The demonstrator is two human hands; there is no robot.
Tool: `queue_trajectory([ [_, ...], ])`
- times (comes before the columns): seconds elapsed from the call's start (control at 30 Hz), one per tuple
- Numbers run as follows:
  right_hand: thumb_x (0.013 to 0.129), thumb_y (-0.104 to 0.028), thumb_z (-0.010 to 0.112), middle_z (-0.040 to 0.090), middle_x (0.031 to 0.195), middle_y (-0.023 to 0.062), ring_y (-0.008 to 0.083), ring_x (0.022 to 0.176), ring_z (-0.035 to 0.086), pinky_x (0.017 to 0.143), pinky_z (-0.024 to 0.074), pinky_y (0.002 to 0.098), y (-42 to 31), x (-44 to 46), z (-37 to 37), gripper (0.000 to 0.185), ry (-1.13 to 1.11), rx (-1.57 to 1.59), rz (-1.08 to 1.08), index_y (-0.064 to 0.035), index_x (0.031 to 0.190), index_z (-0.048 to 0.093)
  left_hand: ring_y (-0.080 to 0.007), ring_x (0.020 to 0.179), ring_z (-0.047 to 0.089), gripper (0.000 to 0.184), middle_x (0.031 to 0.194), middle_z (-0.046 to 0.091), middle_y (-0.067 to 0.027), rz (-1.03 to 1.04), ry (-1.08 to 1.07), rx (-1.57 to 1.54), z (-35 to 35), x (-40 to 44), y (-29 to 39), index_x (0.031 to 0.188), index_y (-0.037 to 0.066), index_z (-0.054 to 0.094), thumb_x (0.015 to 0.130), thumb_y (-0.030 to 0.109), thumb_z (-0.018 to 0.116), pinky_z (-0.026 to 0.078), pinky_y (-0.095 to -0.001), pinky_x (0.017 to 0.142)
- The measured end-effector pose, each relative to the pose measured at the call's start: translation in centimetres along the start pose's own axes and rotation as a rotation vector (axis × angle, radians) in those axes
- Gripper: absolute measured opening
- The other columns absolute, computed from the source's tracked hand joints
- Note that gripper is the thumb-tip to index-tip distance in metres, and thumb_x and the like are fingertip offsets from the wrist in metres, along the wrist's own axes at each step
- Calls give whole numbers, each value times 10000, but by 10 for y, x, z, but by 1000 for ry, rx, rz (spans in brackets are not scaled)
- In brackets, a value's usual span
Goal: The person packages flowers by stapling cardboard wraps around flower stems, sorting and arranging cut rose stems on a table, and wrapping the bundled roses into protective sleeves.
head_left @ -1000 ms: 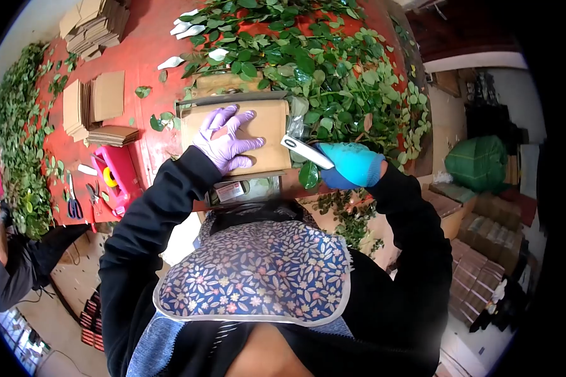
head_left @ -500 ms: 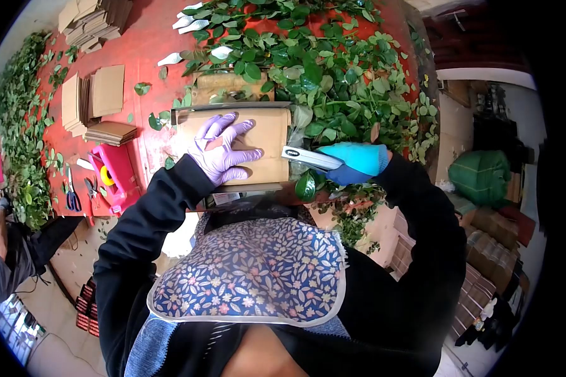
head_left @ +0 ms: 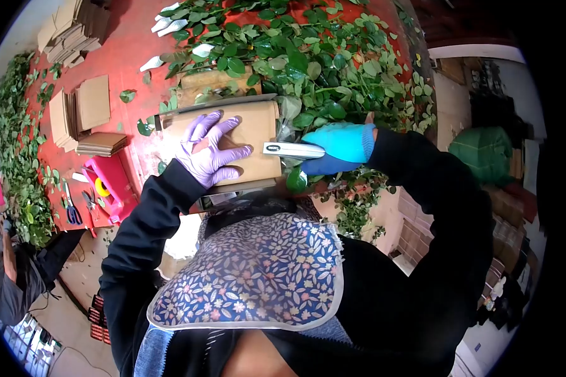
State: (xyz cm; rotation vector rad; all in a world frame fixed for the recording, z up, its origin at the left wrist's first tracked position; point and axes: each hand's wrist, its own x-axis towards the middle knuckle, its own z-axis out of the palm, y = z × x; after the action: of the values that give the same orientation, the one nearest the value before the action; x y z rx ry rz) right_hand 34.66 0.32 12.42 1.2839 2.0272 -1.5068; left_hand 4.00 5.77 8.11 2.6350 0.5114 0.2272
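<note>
At the table, the left hand lies spread on the cardboard; the right hand, its grip wrapped round a stapler, could snag the adjacent plastic if it slips.

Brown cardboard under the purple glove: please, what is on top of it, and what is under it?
The purple-gloved left hand rests on the cardboard, fingers spread; the white tool in the right hand overlaps its right edge. Whatever lies underneath is covered.

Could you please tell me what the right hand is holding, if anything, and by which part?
The right hand grips a stapler-like tool by its rear part; its front end points toward the cardboard.
</note>
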Motion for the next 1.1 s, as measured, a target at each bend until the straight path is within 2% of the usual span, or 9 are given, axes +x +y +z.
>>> queue_trajectory([
  [0.13,833,-527,562,659,845,177,348,778,649,722,513,419,12,15,24,512,112,-149,94,-38,971,625,-401,1238,420,466,1328,495,-109,0,14,30,1,3,-5,1110,293,674,678,463,702,341,-530,1007],
  [0.33,853,-453,602,658,842,188,335,794,650,733,507,424,-4,-4,40,438,217,-139,154,-35,983,620,-419,1254,395,458,1357,466,-121,33,-3,23,1,-3,-3,1135,284,665,713,459,691,323,-525,1012],
  [0.53,870,-401,613,678,826,136,215,742,671,673,513,338,-5,-39,72,415,396,544,227,-43,1078,630,-396,1249,403,418,1329,479,-139,98,66,-171,-2,-7,1,1124,186,652,736,326,722,375,-489,989],
  [0.6,884,-378,610,662,784,106,123,681,634,629,509,299,-33,-40,83,376,568,542,193,-54,1075,632,-370,1236,432,618,1326,476,-180,17,118,-599,11,-23,19,1284,77,512,756,290,753,456,-467,908],
  [0.67,879,-307,623,662,743,136,211,669,667,630,526,324,-70,-31,93,302,810,437,-310,-27,992,635,-354,1193,492,812,1321,495,-164,-209,113,-1716,18,-35,71,1417,76,334,773,329,759,451,-454,940],
  [0.77,848,-265,660,662,782,155,295,700,657,659,519,377,-85,-38,57,245,708,402,-443,-28,912,657,-303,1027,594,974,1250,538,-137,-372,235,-2172,33,-39,105,1448,33,233,713,309,810,480,-414,911],
  [0.87,830,-341,680,665,939,199,337,854,661,748,524,384,-30,2,19,444,1018,196,-218,-15,1120,596,-221,888,593,795,1023,559,-82,-476,417,-2154,42,-52,104,1368,12,341,740,260,761,507,-418,853],
  [1.0,747,-503,710,485,1332,226,357,1254,446,1045,349,434,48,60,1,787,704,-269,-162,-37,1327,453,-211,847,601,729,991,543,-72,-617,669,-2042,41,-86,105,1309,19,383,738,275,757,532,-384,780],
  [1.1,730,-581,680,521,1301,181,362,1270,427,1087,281,484,56,62,16,798,603,-424,-21,-76,1313,475,-202,838,599,710,1009,523,-77,-820,843,-1680,50,-134,92,1256,12,403,714,280,774,535,-351,749],
])
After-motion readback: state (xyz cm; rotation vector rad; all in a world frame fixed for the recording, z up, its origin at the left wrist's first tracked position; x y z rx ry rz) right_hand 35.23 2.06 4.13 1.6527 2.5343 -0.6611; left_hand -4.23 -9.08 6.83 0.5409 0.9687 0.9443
